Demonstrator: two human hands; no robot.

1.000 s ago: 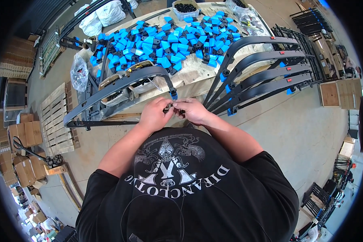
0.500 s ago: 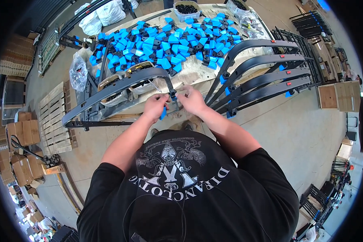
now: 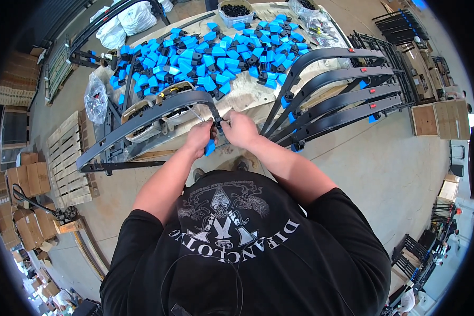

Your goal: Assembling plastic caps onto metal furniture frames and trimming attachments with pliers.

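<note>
- I see the left hand (image 3: 199, 138) closed around the near end of a long curved black bar (image 3: 147, 118), with a small blue plastic cap (image 3: 210, 147) showing just below its fingers.
- The right hand (image 3: 238, 129) meets it at that same end, fingers pinched together on the bar's tip — I cannot tell whether they also touch the cap.
- The bar runs from the hands up and away to the person's left, lying over the front edge of the worktable (image 3: 258, 95).
- On the table top behind it lies a loose heap of blue caps (image 3: 210, 58), many fitted with black parts.
- A grey tub (image 3: 236, 10) of dark pieces stands at the far edge of the table.
- To the right — several more curved black bars (image 3: 332, 89) rest side by side, some carrying blue caps at their ends.
- Wooden pallets (image 3: 68, 158) and cardboard boxes (image 3: 29, 179) stand on the floor at left.
</note>
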